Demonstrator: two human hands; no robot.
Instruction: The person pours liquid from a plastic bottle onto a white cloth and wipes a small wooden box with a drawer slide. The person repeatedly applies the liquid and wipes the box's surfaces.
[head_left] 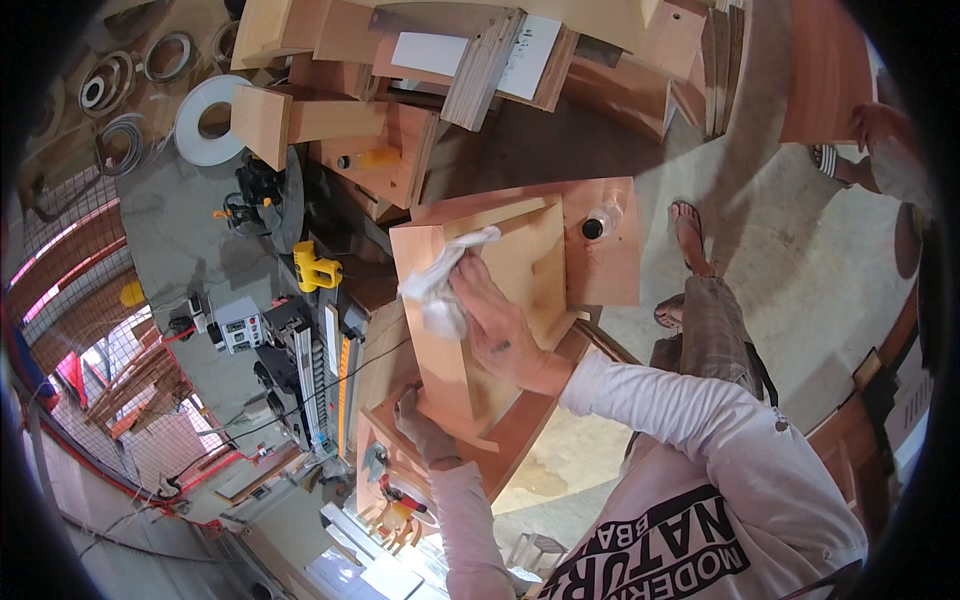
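Observation:
A pale wooden drawer-like box (515,270) lies in front of me, its long side panel (440,370) turned toward my left. My right hand (492,325) presses a crumpled white cloth (440,285) against that panel's upper part, fingers closed on it. Lower down, my left hand (425,425) grips the box near its bottom left corner; its fingertips are partly hidden. Under and behind the box are reddish wooden panels (620,270). A clear bottle with a black cap (598,225) rests on the panel at the box's right.
Left of the box are a yellow power tool (315,268) and a long black machine (305,360). Edge-banding rolls (205,120) sit at the far left. Stacked boards (485,70) and an orange bottle (370,160) are beyond. Another person's hand (880,130) touches a board at upper right.

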